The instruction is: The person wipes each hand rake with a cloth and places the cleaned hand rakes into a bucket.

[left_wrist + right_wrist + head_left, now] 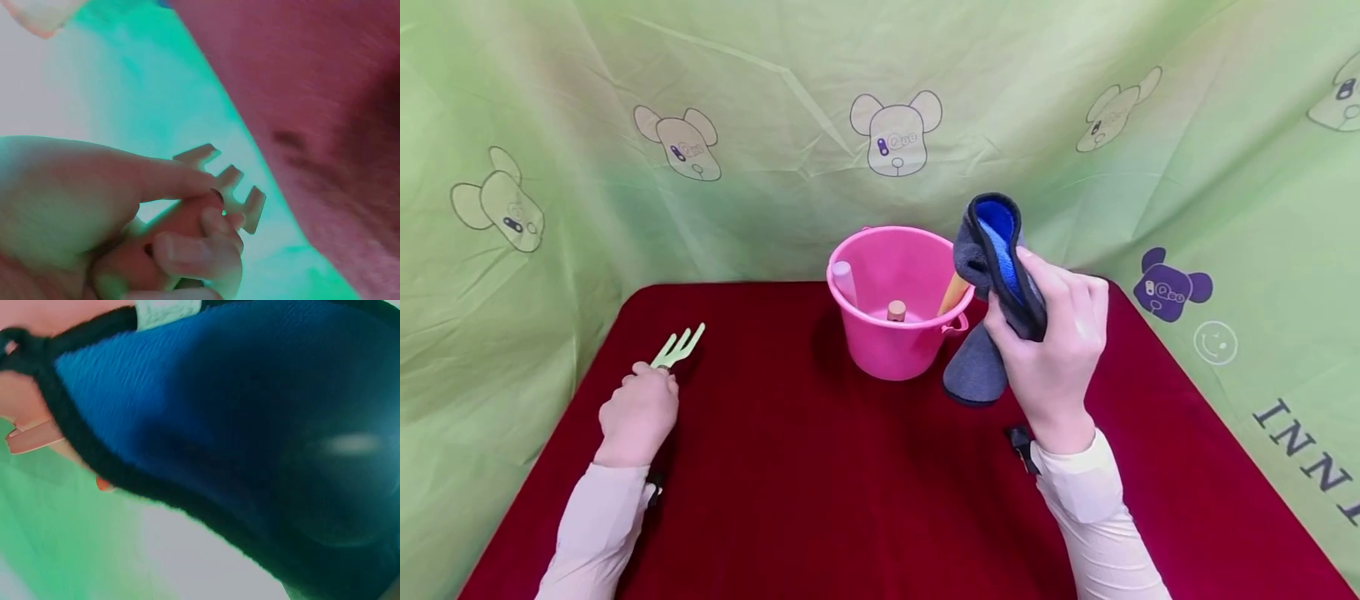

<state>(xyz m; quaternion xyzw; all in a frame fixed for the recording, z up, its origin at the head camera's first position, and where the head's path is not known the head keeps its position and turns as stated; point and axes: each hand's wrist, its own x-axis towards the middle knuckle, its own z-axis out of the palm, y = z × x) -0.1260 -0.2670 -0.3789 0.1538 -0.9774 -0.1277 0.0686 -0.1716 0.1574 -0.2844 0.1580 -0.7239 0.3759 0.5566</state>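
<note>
My left hand (638,408) grips a small garden hand fork (679,346) at the left of the table. Its pale green prongs point up and away, and its wooden handle (181,222) shows between the fingers in the left wrist view. On the right, my right hand (1060,342) pinches a folded microfibre cloth (976,367), grey outside and blue inside with black edging. One end hangs down beside a pink bucket (893,354). Close up in the right wrist view, the blue side of the cloth (125,381) fills most of the picture.
Inside the bucket are a pale lilac rod (844,282), a wooden handle end (897,311) and a yellow-orange item (953,293), partly hidden. A dark red cloth covers the table (820,500). Green printed curtains (775,200) hang around its back and sides.
</note>
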